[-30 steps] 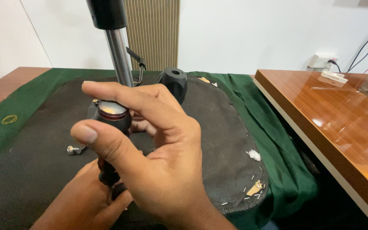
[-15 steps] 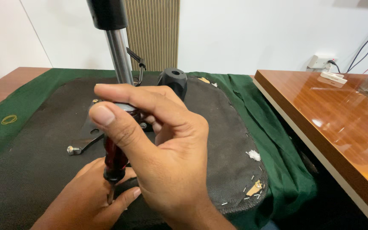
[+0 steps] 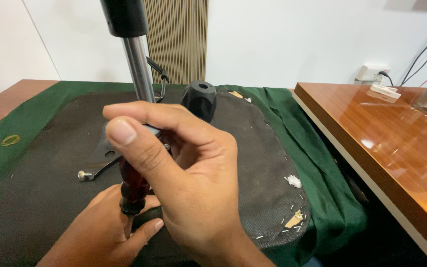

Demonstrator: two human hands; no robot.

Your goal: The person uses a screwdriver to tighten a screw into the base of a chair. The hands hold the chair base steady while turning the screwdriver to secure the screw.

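The right hand (image 3: 189, 173) is closed around the top of a dark red screwdriver handle (image 3: 132, 185), thumb raised along it. The tool stands upright on the black fabric-covered panel (image 3: 253, 163). The left hand (image 3: 102, 232) lies low at the shaft's base, fingers curled about it. A chrome post (image 3: 140, 69) rises just behind; a black knob (image 3: 199, 99) sits near.
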